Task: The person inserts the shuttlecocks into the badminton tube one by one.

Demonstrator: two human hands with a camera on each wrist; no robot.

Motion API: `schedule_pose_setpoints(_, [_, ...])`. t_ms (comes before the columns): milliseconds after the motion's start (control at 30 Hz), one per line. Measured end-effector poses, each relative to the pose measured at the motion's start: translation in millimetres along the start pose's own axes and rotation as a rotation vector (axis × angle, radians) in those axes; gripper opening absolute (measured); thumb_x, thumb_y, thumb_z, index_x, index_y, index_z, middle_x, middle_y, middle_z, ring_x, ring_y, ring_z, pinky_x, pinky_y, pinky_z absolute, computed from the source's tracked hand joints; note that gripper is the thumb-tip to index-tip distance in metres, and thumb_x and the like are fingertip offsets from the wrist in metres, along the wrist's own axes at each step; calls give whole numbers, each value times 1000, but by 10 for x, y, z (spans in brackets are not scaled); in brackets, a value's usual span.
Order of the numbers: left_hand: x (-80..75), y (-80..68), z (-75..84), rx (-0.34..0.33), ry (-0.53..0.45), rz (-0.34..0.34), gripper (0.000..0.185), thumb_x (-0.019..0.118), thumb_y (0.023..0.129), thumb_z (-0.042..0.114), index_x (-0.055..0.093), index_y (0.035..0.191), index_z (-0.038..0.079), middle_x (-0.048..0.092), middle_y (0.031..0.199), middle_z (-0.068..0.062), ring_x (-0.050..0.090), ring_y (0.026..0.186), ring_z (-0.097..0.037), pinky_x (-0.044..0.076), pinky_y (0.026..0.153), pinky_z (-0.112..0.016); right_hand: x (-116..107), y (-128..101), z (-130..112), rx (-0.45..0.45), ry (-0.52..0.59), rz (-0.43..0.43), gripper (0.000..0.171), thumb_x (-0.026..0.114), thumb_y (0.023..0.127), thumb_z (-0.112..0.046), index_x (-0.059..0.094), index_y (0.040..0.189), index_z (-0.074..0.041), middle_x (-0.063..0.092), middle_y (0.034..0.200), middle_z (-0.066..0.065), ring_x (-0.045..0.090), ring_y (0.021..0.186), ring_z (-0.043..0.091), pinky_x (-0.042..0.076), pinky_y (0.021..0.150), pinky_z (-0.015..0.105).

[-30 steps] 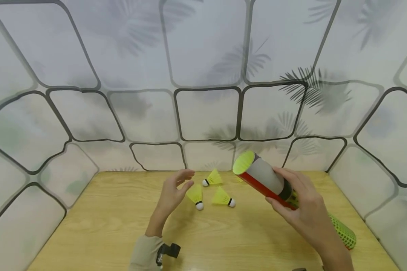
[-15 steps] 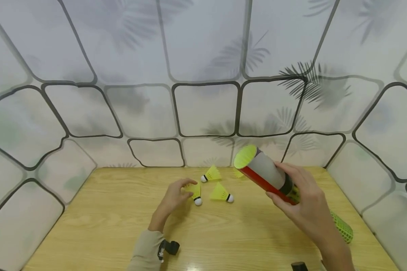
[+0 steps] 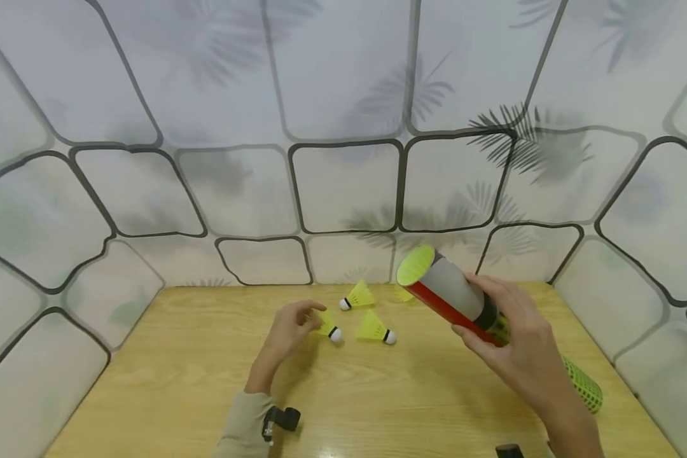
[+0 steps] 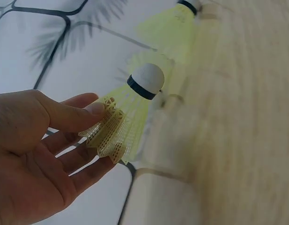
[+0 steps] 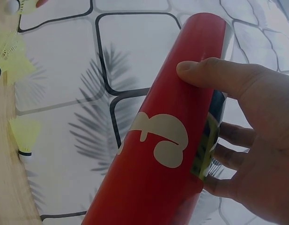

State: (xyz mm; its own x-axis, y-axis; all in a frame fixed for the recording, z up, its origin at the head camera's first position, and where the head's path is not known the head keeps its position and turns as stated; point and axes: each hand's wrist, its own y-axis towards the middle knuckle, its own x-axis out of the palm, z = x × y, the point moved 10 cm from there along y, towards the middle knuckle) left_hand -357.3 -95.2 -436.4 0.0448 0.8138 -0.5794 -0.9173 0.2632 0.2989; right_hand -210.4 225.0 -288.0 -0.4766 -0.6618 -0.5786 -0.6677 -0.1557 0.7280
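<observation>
My left hand (image 3: 289,327) pinches a yellow shuttlecock (image 3: 329,327) by the open edge of its skirt, thumb on one side and fingertips on the other. In the left wrist view this shuttlecock's white cork (image 4: 148,78) with a dark band points away from the palm. My right hand (image 3: 521,356) grips a long red, grey and green shuttlecock tube (image 3: 452,289), held tilted above the table. The tube's round yellow-green end faces up and left. Its green dotted end shows beyond the wrist, the stretch between being hidden. A white logo (image 5: 170,140) marks its red side.
Two yellow shuttlecocks, one farther back (image 3: 359,296) and one nearer (image 3: 376,328), lie on the wooden table (image 3: 206,381) between the hands. Another shuttlecock (image 3: 402,294) is partly hidden behind the tube. A patterned cloth wall (image 3: 349,184) encloses the table's back and sides.
My left hand has come down to the leftmost shuttlecock and taken its skirt between thumb and fingers. That shuttlecock has turned, its cork now pointing more to the right. The right hand keeps hold of the tube.
</observation>
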Motion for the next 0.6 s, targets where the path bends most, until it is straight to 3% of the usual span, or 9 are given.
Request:
schedule_pose_setpoints(300, [-451,-107,299,46,-103,77,24,70,94,-4,74,116,3,76,93,-9,74,88,-25,59,78,-34,76,17,0,0,7,-18,87,94,69,-4,56,147,-13,60,137,9,56,119,25,35,98,6])
schedule_pose_setpoints(433, [-596,-122,557,133,-105,123,21,71,94,-4,75,114,3,76,95,-9,74,90,-26,61,82,-39,38,19,-2,5,-7,-11,87,94,69,-4,56,146,-13,60,137,9,56,119,25,34,99,5])
schedule_pose_setpoints(600, [-735,-159,836,209,-113,197,21,73,92,-4,75,111,4,77,96,-8,75,88,-24,62,80,-31,-30,16,-4,12,-10,-2,86,94,68,-2,57,145,-11,60,137,9,56,118,25,33,99,4])
